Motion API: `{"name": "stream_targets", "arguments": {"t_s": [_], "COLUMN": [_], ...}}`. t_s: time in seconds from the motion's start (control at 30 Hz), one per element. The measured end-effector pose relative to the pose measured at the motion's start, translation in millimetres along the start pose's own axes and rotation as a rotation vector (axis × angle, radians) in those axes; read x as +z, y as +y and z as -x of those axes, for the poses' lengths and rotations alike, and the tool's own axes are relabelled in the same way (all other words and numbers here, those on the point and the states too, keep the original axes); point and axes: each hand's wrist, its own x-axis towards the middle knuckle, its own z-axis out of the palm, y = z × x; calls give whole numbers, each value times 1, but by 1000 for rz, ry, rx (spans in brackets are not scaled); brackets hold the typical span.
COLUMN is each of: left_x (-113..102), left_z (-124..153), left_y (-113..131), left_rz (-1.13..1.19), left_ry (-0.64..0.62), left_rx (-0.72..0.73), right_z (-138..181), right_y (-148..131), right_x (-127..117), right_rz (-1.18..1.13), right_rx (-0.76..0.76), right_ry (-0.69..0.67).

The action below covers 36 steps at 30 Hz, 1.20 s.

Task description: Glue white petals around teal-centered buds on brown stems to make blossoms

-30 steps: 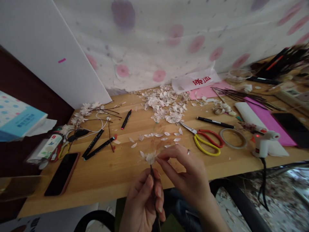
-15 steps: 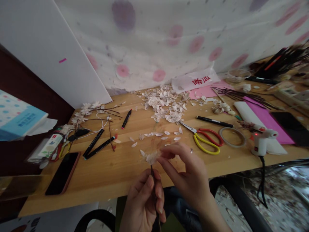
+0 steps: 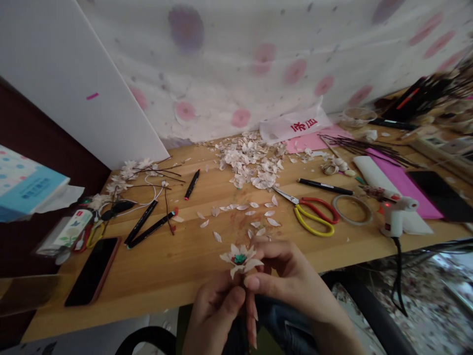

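Note:
A small handmade flower (image 3: pixel 240 258) with pale petals and a green-and-red centre faces the camera at the near edge of the wooden table (image 3: pixel 173 256). My left hand (image 3: pixel 218 315) is closed around the stem just under the bloom. My right hand (image 3: pixel 286 278) pinches the flower's right side, thumb beneath the petals and fingers curled behind them. Loose petals (image 3: pixel 258 217) lie scattered on the table right beyond the hands.
A big petal pile (image 3: pixel 251 160) sits mid-table. Red-and-yellow scissors (image 3: pixel 314 214), a tape ring (image 3: pixel 352 209), a glue gun (image 3: pixel 395 217) with cord and a pink sheet (image 3: pixel 402 180) lie right. Black markers (image 3: pixel 148 224), a phone (image 3: pixel 92 271) and finished flower stems (image 3: pixel 136 172) lie left.
The flower was tipped from side-on to facing the camera, showing its centre. Both hands drew closer to me and lower. My right hand went from spread fingertips to a tighter pinch on the bloom.

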Motion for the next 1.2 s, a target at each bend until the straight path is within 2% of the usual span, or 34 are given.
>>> {"name": "stream_targets", "arguments": {"t_s": [0.17,0.5,0.63,0.87,1.0,1.2], "left_x": [-3,-15,-17,-13,-7,5], "left_z": [0,2,2,-4,-8,-9], "left_y": [-2,-1,-1,-6,-9,-3], "left_rz": [-120,-354,-390,-271,-67,52], "left_ry": [-63,-51,-56,-99,-114,-49], "left_rx": [79,192,156,70,5,-54], "right_z": [1,4,2,-1,-1,-1], "right_y": [2,-1,-5,0,2,6], "right_x": [-4,-7,-6,-9,-12,-10], "right_rz": [-65,-150,-155,-182,-185,-299], "right_rx": [34,21,43,93,168,186], "right_ry": [-35,-63,-80,-50,-23,-38]}}
